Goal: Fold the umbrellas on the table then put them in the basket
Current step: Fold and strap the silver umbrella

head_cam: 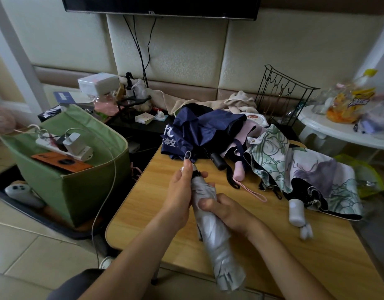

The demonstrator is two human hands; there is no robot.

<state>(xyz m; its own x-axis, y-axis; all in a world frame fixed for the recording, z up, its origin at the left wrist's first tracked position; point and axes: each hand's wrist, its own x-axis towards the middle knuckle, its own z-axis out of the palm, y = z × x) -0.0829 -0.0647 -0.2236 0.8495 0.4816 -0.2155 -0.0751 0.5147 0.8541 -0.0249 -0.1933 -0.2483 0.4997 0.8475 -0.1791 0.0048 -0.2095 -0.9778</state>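
Both hands grip the folded grey umbrella (217, 232) above the bench (143, 204) — left hand (180, 195) fingers curled near its handle, right hand (227, 210) fingers around its canopy at 6 o'clock.

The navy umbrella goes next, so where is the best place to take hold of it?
Probably by its black handle, which sticks out of the crumpled navy umbrella canopy toward the near table edge. Come from the near side and wrap the fingers round it; the loose cloth gives no firm hold, and the handle's near end lies free.
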